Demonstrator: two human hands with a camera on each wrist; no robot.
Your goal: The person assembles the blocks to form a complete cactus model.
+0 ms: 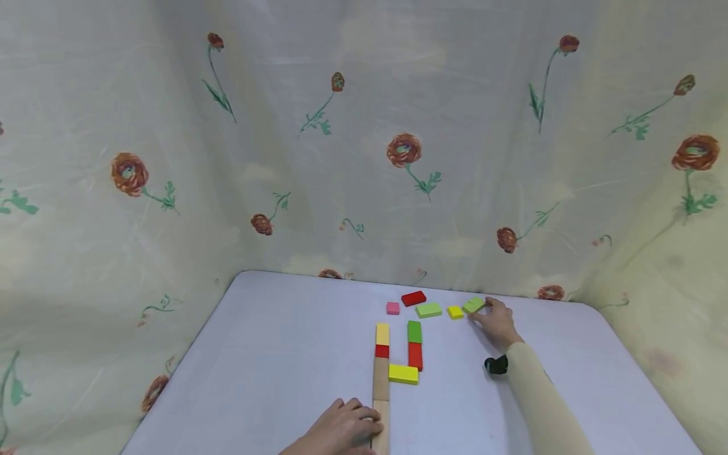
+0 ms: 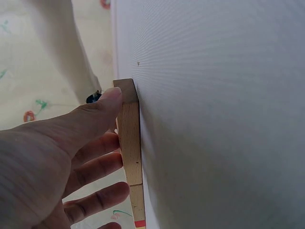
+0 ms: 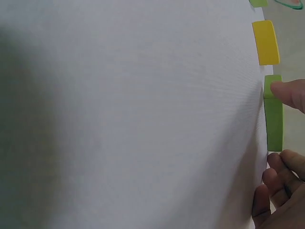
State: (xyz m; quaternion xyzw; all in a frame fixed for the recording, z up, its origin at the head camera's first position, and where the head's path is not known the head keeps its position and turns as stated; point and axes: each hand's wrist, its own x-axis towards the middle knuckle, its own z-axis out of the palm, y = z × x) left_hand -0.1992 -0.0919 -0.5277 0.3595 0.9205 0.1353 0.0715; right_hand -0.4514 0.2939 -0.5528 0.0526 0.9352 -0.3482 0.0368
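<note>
My left hand (image 1: pixel 344 426) rests against the nearest pale wooden block (image 2: pixel 129 138) in a row. Its thumb touches the block's near end and its fingers lie loosely spread along the side in the left wrist view. Beyond that block, the row continues with a tan block (image 1: pixel 381 378), a small red block (image 1: pixel 382 351) and a pale yellow block (image 1: pixel 383 333). At the table's back right, my right hand (image 1: pixel 496 323) pinches a light green block (image 3: pixel 274 124) between thumb and fingers at its two ends. The block appears to lie on the table.
Right of the row lie a yellow block (image 1: pixel 403 374), a red block (image 1: pixel 415 356) and a green block (image 1: pixel 414 331). Farther back are pink (image 1: pixel 392 308), dark red (image 1: pixel 413 298), light green (image 1: pixel 428 309) and small yellow (image 1: pixel 455 312) blocks. Flowered cloth (image 1: pixel 352 158) hangs behind the white table (image 1: pixel 273 354).
</note>
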